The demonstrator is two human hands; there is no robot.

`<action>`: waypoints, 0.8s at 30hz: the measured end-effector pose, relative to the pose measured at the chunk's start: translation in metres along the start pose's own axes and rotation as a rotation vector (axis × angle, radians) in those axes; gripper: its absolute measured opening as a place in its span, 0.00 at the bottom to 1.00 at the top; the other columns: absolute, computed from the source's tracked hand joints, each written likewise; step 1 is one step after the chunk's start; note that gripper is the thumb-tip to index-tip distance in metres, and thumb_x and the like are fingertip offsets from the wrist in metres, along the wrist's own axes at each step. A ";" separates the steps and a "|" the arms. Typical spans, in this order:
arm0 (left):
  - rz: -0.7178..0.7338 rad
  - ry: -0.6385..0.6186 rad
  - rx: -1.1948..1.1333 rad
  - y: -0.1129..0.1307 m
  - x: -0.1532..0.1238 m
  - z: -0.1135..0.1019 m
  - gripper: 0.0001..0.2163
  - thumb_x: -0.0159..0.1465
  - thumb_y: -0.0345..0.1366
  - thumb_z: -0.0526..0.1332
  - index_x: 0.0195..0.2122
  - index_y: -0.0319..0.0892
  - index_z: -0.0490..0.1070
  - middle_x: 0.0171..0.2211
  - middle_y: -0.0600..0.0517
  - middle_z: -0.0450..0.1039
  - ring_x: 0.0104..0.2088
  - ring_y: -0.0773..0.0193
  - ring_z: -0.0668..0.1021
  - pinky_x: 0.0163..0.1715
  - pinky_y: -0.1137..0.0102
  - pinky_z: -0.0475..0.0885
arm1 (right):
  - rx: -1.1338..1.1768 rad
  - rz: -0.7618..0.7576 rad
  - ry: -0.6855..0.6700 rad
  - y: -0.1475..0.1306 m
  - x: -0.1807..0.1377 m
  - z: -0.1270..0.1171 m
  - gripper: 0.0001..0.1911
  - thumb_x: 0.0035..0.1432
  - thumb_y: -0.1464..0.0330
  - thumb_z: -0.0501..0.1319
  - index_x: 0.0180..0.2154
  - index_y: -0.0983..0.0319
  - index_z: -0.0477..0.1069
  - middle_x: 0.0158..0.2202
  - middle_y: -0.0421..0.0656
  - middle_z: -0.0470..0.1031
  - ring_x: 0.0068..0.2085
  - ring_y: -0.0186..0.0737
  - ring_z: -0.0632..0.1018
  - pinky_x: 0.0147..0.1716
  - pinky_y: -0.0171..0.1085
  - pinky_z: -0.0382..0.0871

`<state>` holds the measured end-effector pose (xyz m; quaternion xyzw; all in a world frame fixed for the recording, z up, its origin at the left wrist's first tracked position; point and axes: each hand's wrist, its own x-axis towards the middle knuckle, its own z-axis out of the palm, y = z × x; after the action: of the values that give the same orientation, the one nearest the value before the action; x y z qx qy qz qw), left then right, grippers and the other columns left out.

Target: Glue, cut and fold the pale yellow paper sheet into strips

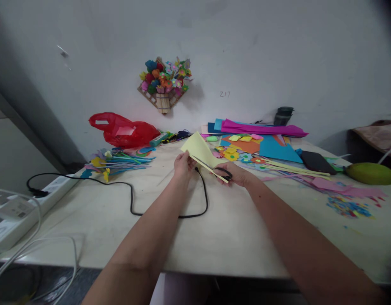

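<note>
My left hand [183, 165] pinches the near left edge of a pale yellow sheet of craft paper [200, 149], held tilted above the table. Black-handled scissors [226, 171] sit in my right hand [232, 174], its fingers around the handles. The scissor blades lie along the sheet's lower edge, where a narrow yellow strip [222, 178] runs beside them. How far the strip is cut from the sheet I cannot tell. A black cable [205, 199] loops on the table below my hands.
At left are paper flowers with stems [125, 163], a red plastic bag [125, 131] and a white power strip [60, 186]. At right lie coloured sheets [278, 149], cut flowers [231, 155], a black phone [317, 162], paper scraps [350, 206] and a green mango-like fruit [371, 173].
</note>
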<state>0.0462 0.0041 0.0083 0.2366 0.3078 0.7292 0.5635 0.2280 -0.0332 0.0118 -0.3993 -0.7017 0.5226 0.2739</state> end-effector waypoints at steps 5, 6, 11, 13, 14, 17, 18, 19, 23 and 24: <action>0.002 0.014 -0.012 0.000 0.002 0.000 0.08 0.54 0.32 0.61 0.24 0.41 0.60 0.20 0.54 0.70 0.20 0.67 0.74 0.23 0.72 0.69 | 0.000 -0.010 0.005 0.001 0.002 0.000 0.16 0.50 0.56 0.58 0.28 0.65 0.67 0.15 0.36 0.67 0.12 0.26 0.63 0.09 0.28 0.50; 0.003 0.012 -0.012 0.000 0.002 0.000 0.08 0.54 0.32 0.61 0.24 0.41 0.60 0.20 0.54 0.70 0.20 0.67 0.74 0.23 0.72 0.69 | 0.000 -0.011 0.006 0.001 0.001 0.000 0.16 0.49 0.57 0.58 0.28 0.65 0.67 0.15 0.36 0.67 0.12 0.26 0.63 0.09 0.27 0.51; -0.003 0.009 -0.011 -0.001 0.002 0.000 0.08 0.54 0.32 0.61 0.24 0.40 0.60 0.19 0.55 0.69 0.21 0.68 0.74 0.23 0.73 0.69 | -0.002 -0.025 0.004 -0.001 0.001 0.001 0.16 0.50 0.57 0.58 0.30 0.65 0.67 0.15 0.36 0.67 0.12 0.26 0.64 0.09 0.27 0.50; -0.007 0.010 -0.010 -0.001 0.002 0.000 0.08 0.54 0.32 0.61 0.24 0.41 0.61 0.19 0.55 0.69 0.21 0.68 0.74 0.23 0.73 0.69 | -0.005 -0.023 0.005 0.000 0.001 0.001 0.16 0.50 0.57 0.57 0.29 0.65 0.67 0.15 0.36 0.67 0.13 0.27 0.64 0.09 0.27 0.49; -0.009 0.010 -0.008 0.000 0.001 0.000 0.07 0.54 0.32 0.61 0.24 0.41 0.61 0.19 0.55 0.69 0.21 0.68 0.74 0.23 0.73 0.69 | -0.008 -0.021 0.005 0.001 0.002 0.000 0.15 0.50 0.57 0.58 0.28 0.65 0.67 0.15 0.36 0.67 0.13 0.27 0.64 0.09 0.27 0.49; -0.027 0.015 0.002 0.001 0.001 0.000 0.06 0.55 0.32 0.60 0.25 0.40 0.62 0.19 0.54 0.69 0.20 0.68 0.74 0.23 0.73 0.69 | -0.016 -0.016 0.004 0.003 0.002 -0.001 0.15 0.49 0.58 0.58 0.28 0.64 0.67 0.15 0.36 0.67 0.13 0.27 0.65 0.09 0.27 0.50; -0.033 0.019 0.006 0.002 0.001 0.000 0.05 0.55 0.32 0.60 0.25 0.40 0.63 0.19 0.54 0.70 0.21 0.68 0.74 0.23 0.73 0.69 | -0.017 -0.014 0.001 0.003 0.002 -0.001 0.15 0.49 0.58 0.58 0.28 0.64 0.67 0.15 0.36 0.67 0.13 0.27 0.65 0.09 0.27 0.51; -0.035 0.024 0.011 0.002 0.001 0.000 0.05 0.55 0.32 0.60 0.26 0.40 0.63 0.20 0.54 0.70 0.21 0.68 0.74 0.22 0.73 0.69 | -0.015 -0.011 -0.003 0.003 0.002 -0.001 0.15 0.49 0.58 0.58 0.28 0.64 0.67 0.15 0.36 0.67 0.13 0.27 0.65 0.09 0.27 0.51; -0.028 0.048 0.012 0.003 0.002 -0.001 0.06 0.55 0.32 0.60 0.25 0.40 0.63 0.20 0.53 0.70 0.20 0.67 0.74 0.22 0.73 0.69 | 0.001 0.007 -0.023 0.002 -0.001 -0.002 0.14 0.49 0.58 0.58 0.29 0.64 0.67 0.15 0.36 0.67 0.13 0.27 0.64 0.09 0.27 0.52; -0.025 0.046 0.008 0.003 0.002 -0.001 0.06 0.55 0.31 0.60 0.25 0.40 0.62 0.20 0.53 0.70 0.20 0.67 0.74 0.22 0.72 0.69 | 0.002 0.011 -0.023 0.002 -0.001 -0.002 0.14 0.50 0.58 0.58 0.29 0.64 0.67 0.15 0.36 0.67 0.13 0.27 0.64 0.09 0.27 0.52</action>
<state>0.0425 0.0053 0.0099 0.2181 0.3265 0.7262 0.5643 0.2309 -0.0329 0.0106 -0.3968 -0.7020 0.5296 0.2632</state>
